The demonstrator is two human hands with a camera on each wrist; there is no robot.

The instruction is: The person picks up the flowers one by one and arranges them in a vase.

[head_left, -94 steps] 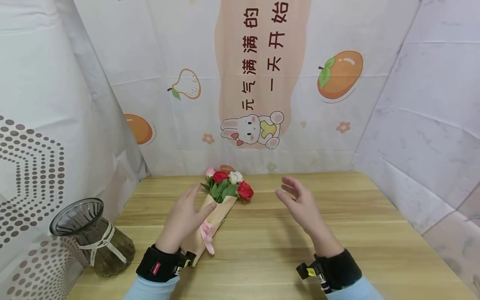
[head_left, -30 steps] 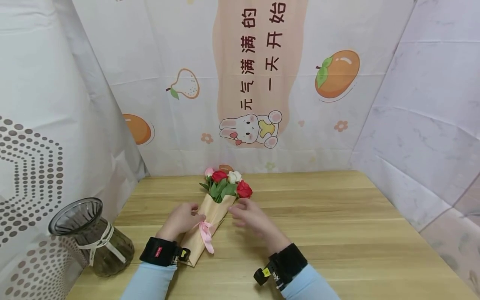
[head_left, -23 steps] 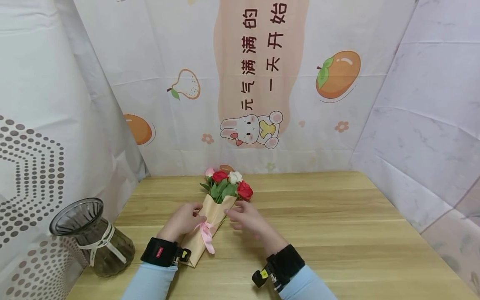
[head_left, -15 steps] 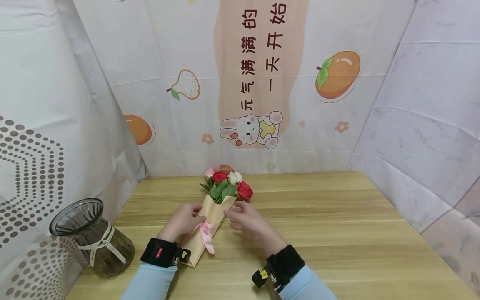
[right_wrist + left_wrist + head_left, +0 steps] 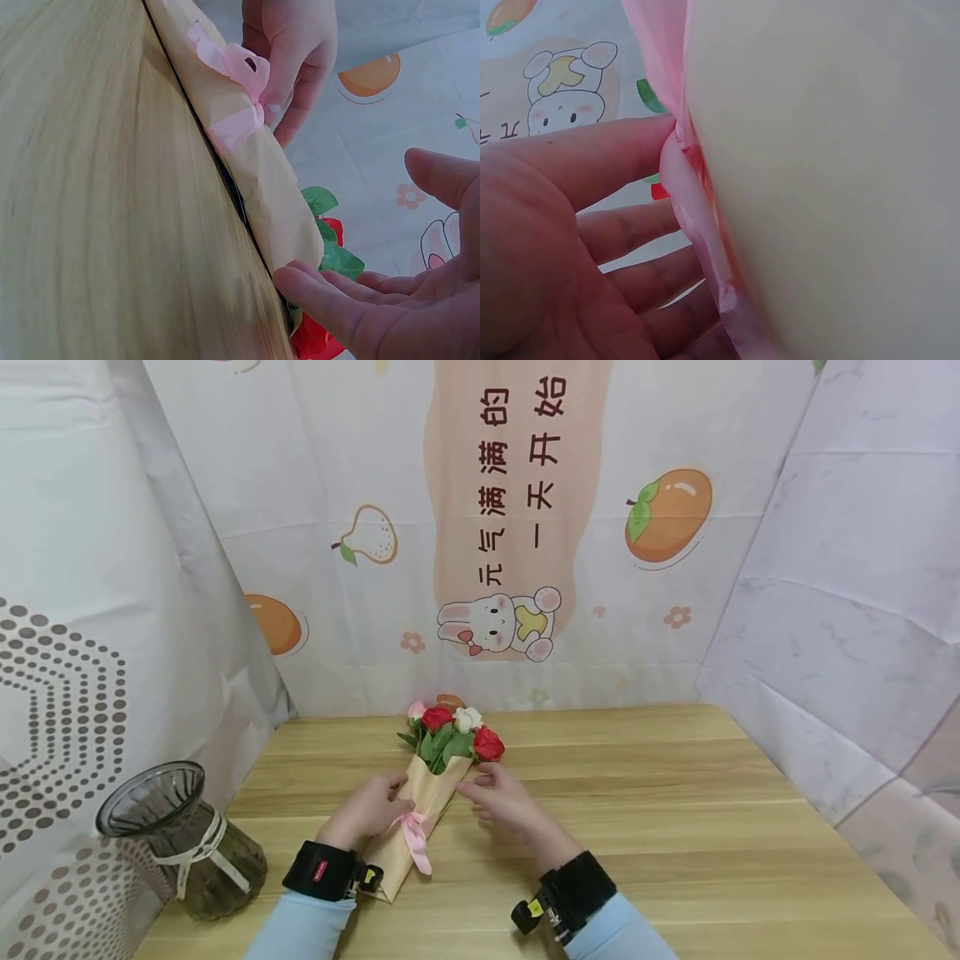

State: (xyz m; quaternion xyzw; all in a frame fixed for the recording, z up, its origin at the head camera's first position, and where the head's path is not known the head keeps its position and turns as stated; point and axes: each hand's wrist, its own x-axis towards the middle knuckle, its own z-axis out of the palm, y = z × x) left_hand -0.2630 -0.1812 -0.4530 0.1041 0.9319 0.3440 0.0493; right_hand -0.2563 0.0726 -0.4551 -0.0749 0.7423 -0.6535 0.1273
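A bouquet of red, white and pink roses in tan paper [image 5: 431,785] lies slanted on the wooden table, a pink ribbon [image 5: 415,842] tied round its middle. My left hand [image 5: 367,810] holds its left side; in the left wrist view the thumb meets the ribbon's knot [image 5: 682,135] and the other fingers [image 5: 630,232] reach along the side. On the bouquet's right, my right hand [image 5: 510,802] is open. The right wrist view has its fingertips right at the wrapper's upper edge [image 5: 296,240], below the roses, with the thumb held apart.
A smoky ribbed glass vase [image 5: 221,877] with a white tie round its neck stands at the table's left edge. A printed curtain [image 5: 360,635] hangs behind the table [image 5: 675,827], and more sheeting [image 5: 847,635] closes off the right side.
Both hands have come down from above the table onto the bouquet's sides, the right one moving well leftward. Over the last half second they have barely moved; the head view tilts slightly.
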